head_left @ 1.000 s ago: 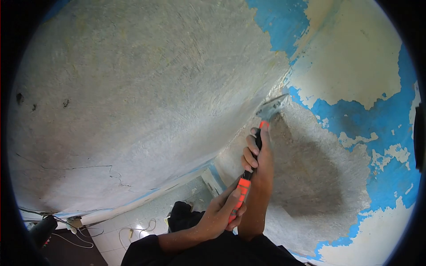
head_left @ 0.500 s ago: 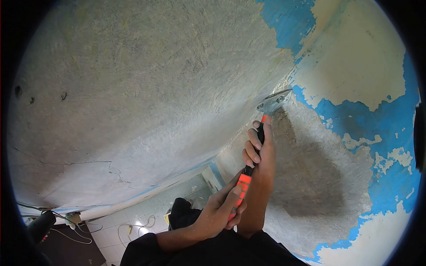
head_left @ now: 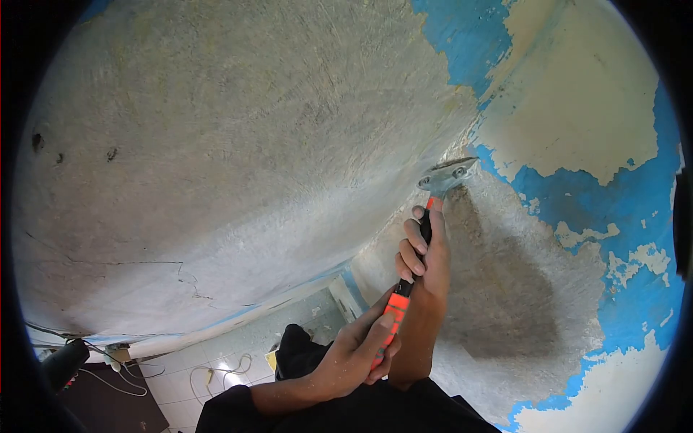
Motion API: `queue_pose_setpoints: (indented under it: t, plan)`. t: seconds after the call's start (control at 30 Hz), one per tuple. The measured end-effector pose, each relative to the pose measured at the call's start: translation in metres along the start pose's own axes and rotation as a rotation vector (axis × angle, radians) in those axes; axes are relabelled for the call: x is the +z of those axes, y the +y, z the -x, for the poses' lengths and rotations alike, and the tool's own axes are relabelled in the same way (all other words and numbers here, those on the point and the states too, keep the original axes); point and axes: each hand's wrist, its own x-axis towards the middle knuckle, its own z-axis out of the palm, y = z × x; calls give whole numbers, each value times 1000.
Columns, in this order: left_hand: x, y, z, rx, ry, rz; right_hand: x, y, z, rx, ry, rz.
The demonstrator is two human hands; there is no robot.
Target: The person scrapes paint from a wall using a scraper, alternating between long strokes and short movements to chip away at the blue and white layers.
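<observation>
A long-handled scraper (head_left: 449,176) has its metal blade against the rough seam where two wall surfaces meet. My right hand (head_left: 427,249) is wrapped round the black upper part of its handle, just below the blade, with the thumb along the shaft. Lower down, my left hand (head_left: 364,350) grips the orange and black end of the same handle. Bare grey plaster (head_left: 498,289) lies right of my right hand, bordered by ragged blue paint (head_left: 577,191).
A broad grey wall (head_left: 216,144) with cracks and small holes fills the left side. At the lower left are a dark brown panel (head_left: 108,400), loose cables (head_left: 220,372), a black cylindrical object (head_left: 65,364) and a tiled floor (head_left: 180,413).
The scraper blade and my right hand have shifted slightly down in the view, and the handle end has dropped a little. Both hands keep their hold.
</observation>
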Motion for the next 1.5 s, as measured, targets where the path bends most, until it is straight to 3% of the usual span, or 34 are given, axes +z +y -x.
queue_pose_setpoints:
  t: [1.07,1.5]
  plan:
    - [-14,5,3,-21,33,37,5,6,3,-17,29,44]
    - [-25,-28,-20,14,1,28,-4,2,8,-29,57,143]
